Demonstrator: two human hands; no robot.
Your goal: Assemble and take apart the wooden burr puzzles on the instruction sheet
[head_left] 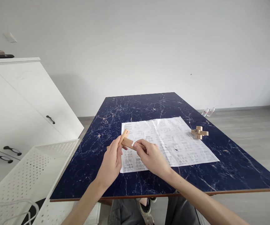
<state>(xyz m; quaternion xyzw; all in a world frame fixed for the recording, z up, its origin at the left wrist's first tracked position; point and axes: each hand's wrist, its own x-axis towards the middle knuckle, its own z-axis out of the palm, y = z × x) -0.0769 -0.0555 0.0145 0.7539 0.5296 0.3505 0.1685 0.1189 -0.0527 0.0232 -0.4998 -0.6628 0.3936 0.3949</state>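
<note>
A: Wooden sticks, status?
B: Above paper sheet. Left hand curled round them, right hand pinching one end.
A: Handling?
B: Likely light, stiff; grip plain ends.

Your head camera looks forward and down across the table toward the wall at 12 o'clock; your left hand, at 7, and right hand, at 5, are close.

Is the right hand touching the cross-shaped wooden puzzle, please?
Apart. The head view shows the right hand over the printed sheet, with part of that sheet plainly visible between the hand and the cross-shaped wooden puzzle.
</note>
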